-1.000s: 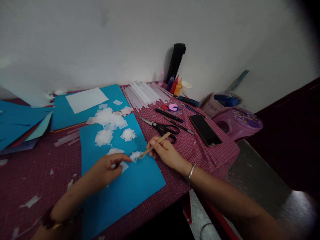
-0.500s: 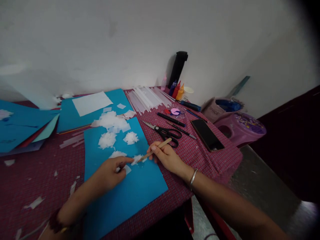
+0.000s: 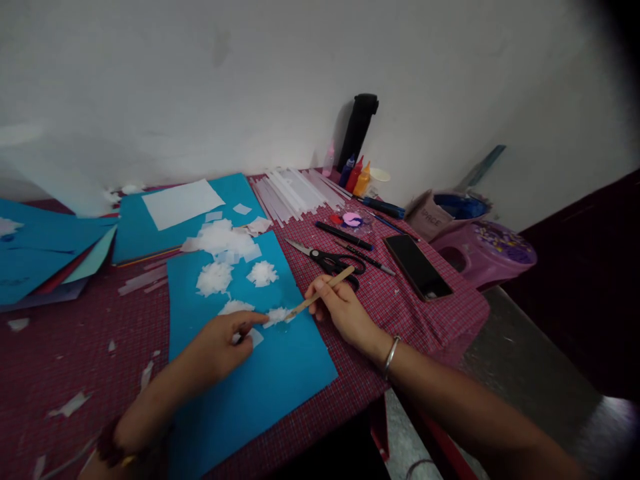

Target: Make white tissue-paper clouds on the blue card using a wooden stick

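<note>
The stick (image 3: pixel 325 291) has shifted a little rightward, its tip now at the right side of the tuft (image 3: pixel 277 316) on the blue sheet (image 3: pixel 255 373). The right hand (image 3: pixel 336 303) pinches the stick; the left hand (image 3: pixel 225 343), partly open, points its index finger at the tuft's left edge. The scissors (image 3: pixel 327 257) lie just beyond the right hand.

I wear a narrow silvery bangle (image 3: pixel 393 358) on my right wrist and a dark beaded bracelet (image 3: pixel 111 445), with a gold-coloured piece, on my left.
</note>
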The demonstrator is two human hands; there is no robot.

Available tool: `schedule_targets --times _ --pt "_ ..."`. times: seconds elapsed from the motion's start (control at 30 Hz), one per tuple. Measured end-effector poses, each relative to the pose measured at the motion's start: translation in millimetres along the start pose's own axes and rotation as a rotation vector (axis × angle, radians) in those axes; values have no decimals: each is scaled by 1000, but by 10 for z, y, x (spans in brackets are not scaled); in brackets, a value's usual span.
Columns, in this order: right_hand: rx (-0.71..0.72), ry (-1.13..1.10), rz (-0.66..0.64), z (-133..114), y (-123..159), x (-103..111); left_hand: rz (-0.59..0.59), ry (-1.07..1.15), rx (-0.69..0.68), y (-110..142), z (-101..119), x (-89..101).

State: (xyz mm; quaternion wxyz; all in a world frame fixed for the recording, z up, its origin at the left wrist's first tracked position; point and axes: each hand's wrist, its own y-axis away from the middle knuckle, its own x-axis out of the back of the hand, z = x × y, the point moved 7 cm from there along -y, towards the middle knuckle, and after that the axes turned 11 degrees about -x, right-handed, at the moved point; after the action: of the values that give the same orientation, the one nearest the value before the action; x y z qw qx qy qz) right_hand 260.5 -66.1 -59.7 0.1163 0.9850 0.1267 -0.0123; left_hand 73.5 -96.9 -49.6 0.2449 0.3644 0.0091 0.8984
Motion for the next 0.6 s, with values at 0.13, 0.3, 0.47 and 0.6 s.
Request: schedule_targets --times 0.13,0.3,0.47,0.6 --pt "-1 -1 -1 -10 15 -3 5 -3 14 -6 -4 1" --pt "10 88 -100 -14 27 -105 27 7 -4 -12 -16 3" --pt "24 127 -108 -4 4 -128 -4 10 1 -18 -75 -37" --pt "15 82 -58 2 -6 -80 40 56 -4 36 -15 24"
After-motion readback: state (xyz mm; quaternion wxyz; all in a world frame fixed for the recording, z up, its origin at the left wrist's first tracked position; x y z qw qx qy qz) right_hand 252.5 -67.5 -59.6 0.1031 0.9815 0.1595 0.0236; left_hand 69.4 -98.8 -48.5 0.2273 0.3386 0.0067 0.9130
